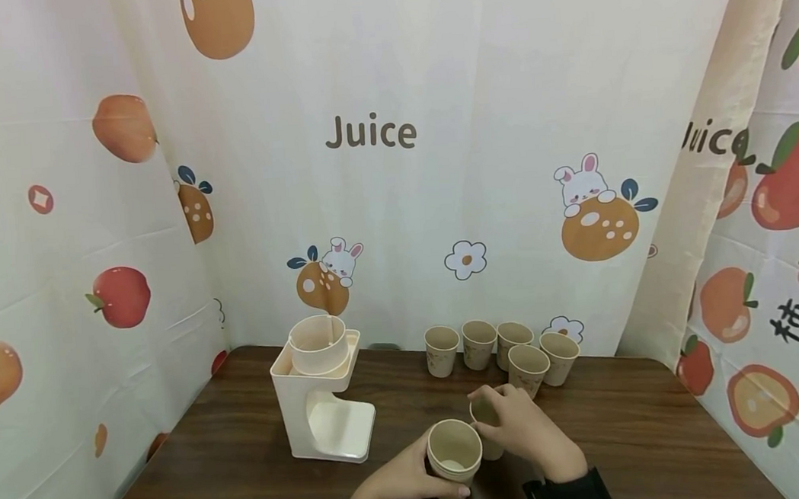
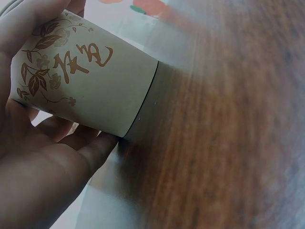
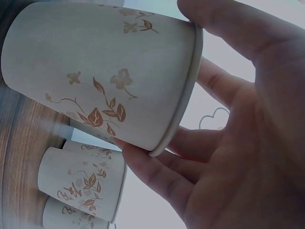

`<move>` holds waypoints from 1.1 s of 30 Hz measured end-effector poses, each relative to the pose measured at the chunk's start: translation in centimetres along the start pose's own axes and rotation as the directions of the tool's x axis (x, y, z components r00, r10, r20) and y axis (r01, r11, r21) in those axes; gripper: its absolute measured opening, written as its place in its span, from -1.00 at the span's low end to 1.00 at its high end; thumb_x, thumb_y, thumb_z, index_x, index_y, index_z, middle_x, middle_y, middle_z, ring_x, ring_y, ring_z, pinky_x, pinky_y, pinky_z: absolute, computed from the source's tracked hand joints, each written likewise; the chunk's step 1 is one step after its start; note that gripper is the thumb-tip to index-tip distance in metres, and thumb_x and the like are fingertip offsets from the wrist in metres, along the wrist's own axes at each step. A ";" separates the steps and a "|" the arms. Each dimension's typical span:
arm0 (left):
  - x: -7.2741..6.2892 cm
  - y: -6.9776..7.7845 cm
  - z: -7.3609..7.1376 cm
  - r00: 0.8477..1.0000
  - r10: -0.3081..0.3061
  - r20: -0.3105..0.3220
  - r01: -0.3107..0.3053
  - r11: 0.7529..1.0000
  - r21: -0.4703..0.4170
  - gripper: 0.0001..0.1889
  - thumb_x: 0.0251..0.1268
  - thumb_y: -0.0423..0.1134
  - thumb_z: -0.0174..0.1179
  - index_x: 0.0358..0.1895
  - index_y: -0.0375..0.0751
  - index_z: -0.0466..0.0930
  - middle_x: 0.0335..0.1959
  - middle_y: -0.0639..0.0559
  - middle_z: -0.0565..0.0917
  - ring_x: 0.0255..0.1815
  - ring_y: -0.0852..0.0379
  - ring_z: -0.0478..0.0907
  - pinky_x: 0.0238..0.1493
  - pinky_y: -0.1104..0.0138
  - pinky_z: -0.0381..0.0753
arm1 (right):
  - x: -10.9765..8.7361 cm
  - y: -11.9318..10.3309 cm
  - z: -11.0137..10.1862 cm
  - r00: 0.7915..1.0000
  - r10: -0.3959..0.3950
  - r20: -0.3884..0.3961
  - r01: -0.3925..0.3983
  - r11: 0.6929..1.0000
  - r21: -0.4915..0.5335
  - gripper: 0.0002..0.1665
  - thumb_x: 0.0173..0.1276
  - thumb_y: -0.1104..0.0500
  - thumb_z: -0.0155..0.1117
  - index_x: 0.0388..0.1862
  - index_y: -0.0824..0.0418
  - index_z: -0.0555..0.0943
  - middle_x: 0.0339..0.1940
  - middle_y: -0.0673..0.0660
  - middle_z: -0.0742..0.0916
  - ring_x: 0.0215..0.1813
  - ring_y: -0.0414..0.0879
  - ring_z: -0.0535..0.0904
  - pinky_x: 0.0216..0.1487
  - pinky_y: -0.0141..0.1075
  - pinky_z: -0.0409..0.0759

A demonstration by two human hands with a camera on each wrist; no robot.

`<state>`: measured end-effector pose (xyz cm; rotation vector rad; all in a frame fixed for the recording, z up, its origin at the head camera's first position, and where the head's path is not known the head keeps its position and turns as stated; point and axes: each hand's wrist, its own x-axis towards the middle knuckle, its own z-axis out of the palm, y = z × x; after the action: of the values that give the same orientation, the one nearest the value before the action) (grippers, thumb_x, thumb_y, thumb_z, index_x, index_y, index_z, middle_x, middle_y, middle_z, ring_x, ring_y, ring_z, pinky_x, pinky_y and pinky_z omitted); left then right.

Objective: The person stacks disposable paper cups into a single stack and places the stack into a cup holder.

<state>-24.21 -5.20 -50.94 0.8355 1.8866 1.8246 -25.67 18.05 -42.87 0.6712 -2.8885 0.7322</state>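
My left hand [image 1: 402,474] grips a beige paper cup [image 1: 447,472] with its fingers wrapped round the side. Two rims show at its top in the head view, one just inside the other. The left wrist view shows brown leaves and lettering on this cup [image 2: 86,76], its base close to the dark wood. Just to the right, my right hand [image 1: 523,425] pinches another paper cup [image 1: 493,451] near the rim, thumb and fingers on either side. That cup [image 3: 105,76] stands upright beside the first, partly hidden by the hand in the head view.
Several matching paper cups [image 1: 442,351] stand upright at the back right of the brown wooden table [image 1: 233,450]. A white stand [image 1: 296,416] with a round white container [image 1: 318,350] on top is at the left. Fruit-printed curtains [image 1: 397,204] hang behind.
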 end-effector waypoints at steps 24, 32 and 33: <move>-0.3 0.3 0.1 0.999 -0.041 -0.015 0.041 0.999 0.005 -0.18 0.14 -0.26 0.48 0.45 0.01 0.24 0.20 0.05 0.53 0.23 0.02 0.47 0.23 0.11 0.38 | -0.7 -0.6 -1.2 0.994 -0.102 -0.050 0.102 0.995 0.002 -0.59 0.33 -0.04 0.43 0.15 -0.08 0.64 0.17 0.20 0.59 0.22 0.22 0.46 0.08 0.14 0.49; -0.2 0.3 0.0 0.999 -0.037 -0.005 0.037 0.999 -0.006 -0.19 0.15 -0.26 0.48 0.45 0.01 0.23 0.20 0.04 0.54 0.22 0.00 0.48 0.24 0.12 0.38 | -1.0 -1.6 -2.3 0.933 -0.247 -0.261 0.233 0.969 -0.083 -0.59 0.29 0.01 0.48 0.13 -0.09 0.68 0.16 0.19 0.62 0.25 0.21 0.49 0.11 0.15 0.49; -0.2 0.3 0.0 0.999 -0.032 -0.005 0.032 0.999 -0.005 -0.19 0.15 -0.26 0.48 0.44 0.01 0.24 0.19 0.03 0.54 0.22 -0.01 0.48 0.24 0.12 0.38 | -1.0 -1.7 -2.4 0.919 -0.272 -0.285 0.254 0.962 -0.099 -0.58 0.27 0.02 0.49 0.12 -0.08 0.68 0.16 0.19 0.62 0.24 0.21 0.50 0.10 0.14 0.50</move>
<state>-23.98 -5.31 -50.67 0.7948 1.8875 1.8129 -24.06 18.24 -40.26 0.8413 -2.4750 0.6441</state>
